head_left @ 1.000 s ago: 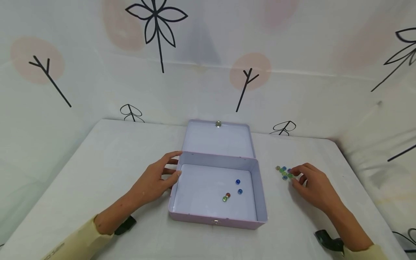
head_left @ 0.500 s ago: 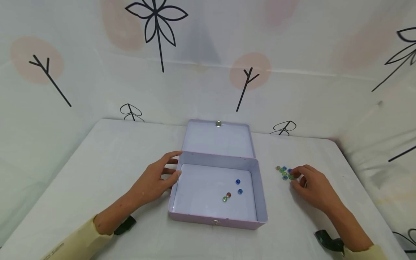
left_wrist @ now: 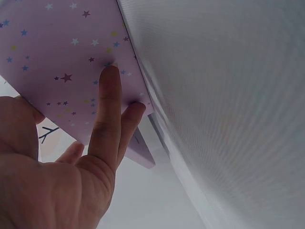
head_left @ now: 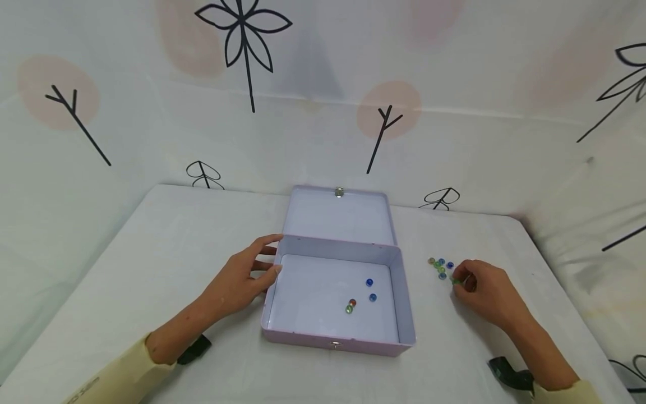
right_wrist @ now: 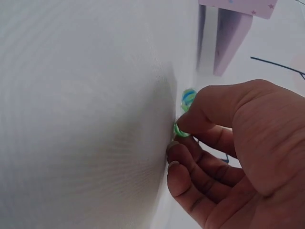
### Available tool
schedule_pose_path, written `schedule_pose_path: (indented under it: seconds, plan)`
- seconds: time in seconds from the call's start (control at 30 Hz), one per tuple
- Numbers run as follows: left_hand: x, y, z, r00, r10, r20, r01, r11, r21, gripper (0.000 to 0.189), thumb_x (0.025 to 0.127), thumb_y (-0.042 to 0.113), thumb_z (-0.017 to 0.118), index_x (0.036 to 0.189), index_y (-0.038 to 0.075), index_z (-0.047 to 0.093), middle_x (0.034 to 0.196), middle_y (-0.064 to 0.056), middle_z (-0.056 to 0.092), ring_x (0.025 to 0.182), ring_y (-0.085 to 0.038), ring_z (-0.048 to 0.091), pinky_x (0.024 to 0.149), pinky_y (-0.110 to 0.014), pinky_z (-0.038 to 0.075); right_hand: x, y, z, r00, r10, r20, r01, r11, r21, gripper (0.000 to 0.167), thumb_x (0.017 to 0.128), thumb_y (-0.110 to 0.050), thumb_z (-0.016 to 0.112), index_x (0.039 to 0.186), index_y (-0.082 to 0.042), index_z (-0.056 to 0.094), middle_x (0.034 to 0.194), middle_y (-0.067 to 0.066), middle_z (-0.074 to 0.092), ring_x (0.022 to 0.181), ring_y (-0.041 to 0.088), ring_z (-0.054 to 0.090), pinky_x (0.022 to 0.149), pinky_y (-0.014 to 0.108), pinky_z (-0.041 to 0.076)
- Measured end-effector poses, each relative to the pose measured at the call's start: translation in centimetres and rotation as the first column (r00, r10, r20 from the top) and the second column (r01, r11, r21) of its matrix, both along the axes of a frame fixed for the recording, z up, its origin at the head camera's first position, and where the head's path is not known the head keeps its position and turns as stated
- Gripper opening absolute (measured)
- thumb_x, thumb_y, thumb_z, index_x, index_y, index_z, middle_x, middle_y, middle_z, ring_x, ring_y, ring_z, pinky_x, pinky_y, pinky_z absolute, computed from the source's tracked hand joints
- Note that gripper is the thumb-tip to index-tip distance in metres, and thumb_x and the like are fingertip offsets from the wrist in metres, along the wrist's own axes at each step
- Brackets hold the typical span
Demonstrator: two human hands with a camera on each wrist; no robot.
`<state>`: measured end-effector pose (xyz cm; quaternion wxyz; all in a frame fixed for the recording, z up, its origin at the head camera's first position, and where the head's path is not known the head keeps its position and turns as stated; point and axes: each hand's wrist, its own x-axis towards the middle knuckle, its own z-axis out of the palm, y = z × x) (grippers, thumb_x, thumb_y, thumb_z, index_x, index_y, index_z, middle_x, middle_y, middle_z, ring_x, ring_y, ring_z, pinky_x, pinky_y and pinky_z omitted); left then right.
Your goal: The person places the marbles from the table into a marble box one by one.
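Observation:
On the white-covered table stands an open lilac metal box (head_left: 313,338), its lid (head_left: 340,216) folded back. My left hand (head_left: 245,280) holds the box's left wall: thumb and index finger lie at the rim, while other fingers press the star-printed outer side (left_wrist: 52,57). To the right of the box, my right hand (head_left: 487,292) pinches a green glass marble (right_wrist: 180,130) between thumb and fingertip, close over the cloth. Beside it lies a cluster of several glass marbles (head_left: 442,270). Inside the box are two blue marbles (head_left: 373,297), an orange-red one (head_left: 353,303) and a green one (head_left: 349,309).
A white cloth with line-drawn plants (head_left: 386,132) hangs behind the table. The box's clasp (head_left: 339,192) sits on the lid's far edge. Dark wrist straps (head_left: 510,375) show at both sleeves.
My right fingers have closed on a green marble and drawn it slightly toward me, away from the cluster. In the box, the orange-red marble shifts slightly. My left hand stays put.

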<state>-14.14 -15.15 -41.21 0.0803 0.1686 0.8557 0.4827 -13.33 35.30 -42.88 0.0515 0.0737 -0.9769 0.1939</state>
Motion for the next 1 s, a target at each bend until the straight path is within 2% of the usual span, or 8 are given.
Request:
schedule_pose_path:
  seconds: [0.17,0.4,0.8,1.0]
  plan:
    - [0.0,-0.1,-0.1,1.000,-0.003,0.001,0.003,1.000,0.001,0.065,0.107,0.024,0.065,0.162,0.038,0.036,0.150,-0.012,0.056,0.124,-0.031,0.069,0.084,-0.031,0.064,0.1,0.0,-0.1,1.000,-0.005,-0.011,0.005,1.000,0.004,0.019,0.081,0.000,0.080,0.096,-0.004,0.069,0.086,0.003,0.065,0.077,0.018,0.057,0.061,0.027,0.047]
    - [0.0,-0.1,-0.1,1.000,-0.005,0.000,0.005,1.000,0.005,0.064,0.107,0.026,0.065,0.162,0.038,0.036,0.150,-0.012,0.056,0.124,-0.030,0.069,0.084,-0.031,0.064,0.3,-0.7,0.2,0.992,0.013,-0.125,-0.016,1.000,-0.018,0.022,0.078,0.003,0.080,0.095,-0.007,0.070,0.086,0.000,0.065,0.075,0.016,0.057,0.060,0.025,0.048]
    - [-0.1,-0.1,-0.1,1.000,-0.014,-0.011,0.015,1.000,0.001,0.064,0.107,0.026,0.065,0.163,0.035,0.036,0.149,-0.013,0.057,0.123,-0.031,0.070,0.085,-0.032,0.064,1.1,-2.6,1.2,0.971,0.058,-0.231,-0.074,0.996,-0.058,0.027,0.076,0.004,0.082,0.094,-0.011,0.071,0.084,-0.006,0.063,0.073,0.010,0.055,0.059,0.019,0.044]
    - [-0.1,-0.1,-0.2,1.000,-0.015,-0.013,0.015,1.000,0.000,0.064,0.107,0.026,0.065,0.163,0.036,0.035,0.149,-0.013,0.057,0.123,-0.030,0.070,0.085,-0.032,0.064,1.8,-4.0,2.1,0.951,0.115,-0.287,-0.140,0.988,-0.066,0.031,0.074,0.006,0.081,0.094,-0.015,0.070,0.084,-0.006,0.062,0.072,0.008,0.055,0.061,0.014,0.043]
